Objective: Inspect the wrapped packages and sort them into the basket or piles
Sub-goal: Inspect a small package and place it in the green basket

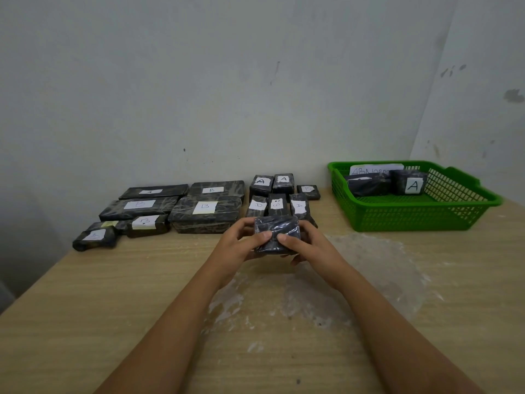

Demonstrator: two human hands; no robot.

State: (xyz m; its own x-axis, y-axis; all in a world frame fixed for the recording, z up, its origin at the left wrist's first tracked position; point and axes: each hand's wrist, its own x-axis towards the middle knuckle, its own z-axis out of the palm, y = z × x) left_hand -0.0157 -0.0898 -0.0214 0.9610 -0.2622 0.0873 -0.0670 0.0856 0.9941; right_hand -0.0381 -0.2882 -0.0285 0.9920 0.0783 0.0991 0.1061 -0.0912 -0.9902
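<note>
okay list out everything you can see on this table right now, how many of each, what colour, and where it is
held package: 1, black wrap, no label showing, between both hands above the table centre
large packages: about 7, black with white or yellowish labels, far left of the table
small packages: about 7, black with white labels, far centre behind the hands
basket: 1, green plastic mesh, far right
packages in basket: 2 visible, black, one labelled A
paper sign: 1, white, partly hidden, at the basket's back wall
plastic film: 1 clear sheet, on the table under the forearms
table: 1, light wood
hands: left and right, both gripping the held package
</note>
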